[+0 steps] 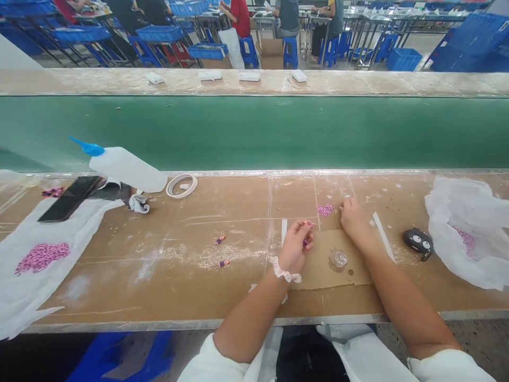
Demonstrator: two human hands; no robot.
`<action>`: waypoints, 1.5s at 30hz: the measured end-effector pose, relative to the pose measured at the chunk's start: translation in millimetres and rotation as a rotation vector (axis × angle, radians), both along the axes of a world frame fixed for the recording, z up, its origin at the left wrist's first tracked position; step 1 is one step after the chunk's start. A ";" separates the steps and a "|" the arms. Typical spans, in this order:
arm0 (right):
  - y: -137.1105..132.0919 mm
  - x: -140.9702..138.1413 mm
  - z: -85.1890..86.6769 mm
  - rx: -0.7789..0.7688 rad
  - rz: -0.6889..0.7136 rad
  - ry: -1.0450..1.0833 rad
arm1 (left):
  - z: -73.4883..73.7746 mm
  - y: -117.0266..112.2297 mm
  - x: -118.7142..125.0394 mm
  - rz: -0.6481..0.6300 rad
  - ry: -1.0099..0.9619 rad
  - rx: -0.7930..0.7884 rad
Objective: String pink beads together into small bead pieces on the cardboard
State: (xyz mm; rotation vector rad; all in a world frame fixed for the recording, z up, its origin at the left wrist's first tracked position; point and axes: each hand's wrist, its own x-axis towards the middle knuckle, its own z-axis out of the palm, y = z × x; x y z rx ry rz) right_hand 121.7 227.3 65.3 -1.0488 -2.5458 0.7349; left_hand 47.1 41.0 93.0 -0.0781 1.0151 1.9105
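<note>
My left hand (297, 245), with a pink scrunchie (287, 271) at its wrist, is closed round a small purple-and-pink piece (305, 242). Two similar small figure-like pieces lie on the table to its left, one piece (220, 240) behind the other (224, 263). The fingers of my right hand (354, 222) are pinched together just right of a little heap of pink beads (325, 209); what they grip is too small to make out. Between my forearms a small clear round dish (338, 259) sits on a cardboard sheet (318, 276).
White paper (85, 220) at left bears more pink beads (43, 257) and a black phone (71, 199). Behind are a glue bottle (129, 167) and a tape roll (182, 186). A black case (418, 242) and crumpled white wrapping (469, 212) lie right. A green conveyor belt (254, 132) runs beyond.
</note>
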 end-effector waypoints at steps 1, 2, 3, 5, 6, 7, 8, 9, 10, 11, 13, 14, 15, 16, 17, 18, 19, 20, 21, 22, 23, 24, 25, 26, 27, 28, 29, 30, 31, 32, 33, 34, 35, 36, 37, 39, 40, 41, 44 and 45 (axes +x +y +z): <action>0.0 0.8 0.5 -0.027 -0.005 0.023 | -0.5 0.1 -0.1 -0.012 0.002 0.008; 0.2 2.1 1.7 -0.057 -0.004 0.052 | -0.8 0.2 -0.3 -0.024 0.003 0.021; 0.4 3.7 3.6 -0.090 0.003 0.085 | -0.9 0.2 -0.4 -0.033 0.003 0.035; -0.5 7.5 8.7 -0.174 0.031 0.158 | -1.0 0.4 -0.7 -0.044 0.001 0.043; -1.8 9.2 11.6 -0.229 0.053 0.192 | -0.9 0.5 -0.7 -0.047 -0.001 0.035; -3.8 10.7 14.7 -0.293 0.078 0.223 | -0.7 0.6 -0.7 -0.048 -0.001 0.022; -6.6 11.8 17.9 -0.366 0.104 0.250 | -0.5 0.5 -0.6 -0.051 0.000 0.009; -9.9 12.6 21.3 -0.443 0.129 0.273 | -0.1 0.5 -0.4 -0.055 0.005 0.002; -13.7 13.2 24.9 -0.517 0.154 0.292 | 0.3 0.4 -0.1 -0.060 0.017 0.001; -17.9 13.8 28.8 -0.578 0.175 0.307 | 0.7 0.2 0.2 -0.067 0.037 0.005; -26.8 15.4 37.7 -0.721 0.207 0.355 | 1.8 -0.3 1.2 -0.102 0.088 0.013; -31.4 16.6 42.4 -0.812 0.220 0.388 | 2.4 -0.7 2.0 -0.132 0.113 0.013; -35.9 18.0 46.9 -0.930 0.231 0.432 | 2.9 -1.0 2.9 -0.165 0.135 0.012; -40.3 19.5 51.0 -1.038 0.244 0.469 | 3.5 -1.4 4.0 -0.197 0.153 0.009; -44.5 20.9 54.4 -1.122 0.263 0.493 | 4.0 -1.7 5.2 -0.225 0.170 0.008; -48.3 22.3 57.1 -1.179 0.290 0.501 | 4.4 -2.1 6.4 -0.250 0.188 0.009; -51.6 23.4 58.9 -1.197 0.322 0.490 | 4.8 -2.5 7.6 -0.268 0.207 0.013; -54.5 24.2 60.1 -1.194 0.353 0.474 | 5.2 -2.8 8.6 -0.281 0.224 0.017; -56.9 24.9 60.8 -1.180 0.379 0.455 | 5.6 -3.0 9.4 -0.292 0.238 0.020; -58.8 25.4 61.1 -1.162 0.398 0.438 | 6.1 -3.3 9.9 -0.303 0.248 0.021; -60.3 25.7 61.1 -1.143 0.412 0.426 | 6.6 -3.5 10.1 -0.309 0.253 0.020; -61.4 26.1 61.1 -1.123 0.423 0.419 | 7.1 -3.6 10.2 -0.311 0.253 0.017; -62.2 26.4 61.1 -1.100 0.435 0.413 | 7.8 -3.6 10.0 -0.310 0.247 0.014; -62.7 26.8 61.1 -1.071 0.449 0.408 | 8.4 -3.7 9.8 -0.311 0.239 0.012; -62.9 27.2 61.0 -1.035 0.465 0.406 | 9.1 -3.7 9.5 -0.312 0.230 0.013; -63.0 27.6 60.9 -0.991 0.480 0.410 | 9.7 -3.7 9.2 -0.311 0.221 0.017; -62.9 28.0 60.7 -0.937 0.492 0.420 | 10.3 -3.7 9.0 -0.311 0.214 0.023; -62.8 28.3 60.5 -0.879 0.500 0.433 | 10.7 -3.8 8.9 -0.311 0.212 0.032; -62.8 28.4 60.3 -0.818 0.506 0.450 | 11.1 -4.0 8.8 -0.310 0.213 0.042; -62.9 28.4 59.9 -0.759 0.511 0.469 | 11.3 -4.4 8.9 -0.309 0.216 0.051; -63.2 28.3 59.4 -0.708 0.517 0.488 | 11.5 -4.9 9.1 -0.305 0.223 0.058; -63.7 28.2 58.8 -0.668 0.523 0.506 | 11.8 -5.5 9.4 -0.301 0.235 0.065; -64.4 28.0 58.0 -0.640 0.527 0.528 | 12.1 -6.3 9.8 -0.294 0.253 0.068; -65.2 28.0 57.1 -0.621 0.524 0.554 | 12.7 -7.1 10.2 -0.283 0.281 0.067; -66.3 28.0 56.1 -0.606 0.515 0.579 | 13.4 -8.0 10.7 -0.265 0.319 0.059; -68.5 28.5 54.7 -0.573 0.492 0.621 | 15.7 -9.6 11.7 -0.211 0.428 0.021; -69.5 28.9 54.5 -0.545 0.484 0.632 | 17.0 -10.2 12.1 -0.178 0.494 -0.007; -70.5 29.3 54.6 -0.511 0.487 0.633 | 18.4 -10.7 12.3 -0.142 0.559 -0.035; -72.9 30.5 57.0 -0.388 0.517 0.606 | 21.9 -11.2 12.6 -0.066 0.725 -0.090; -73.4 30.7 58.0 -0.354 0.523 0.594 | 22.7 -11.2 12.5 -0.055 0.762 -0.097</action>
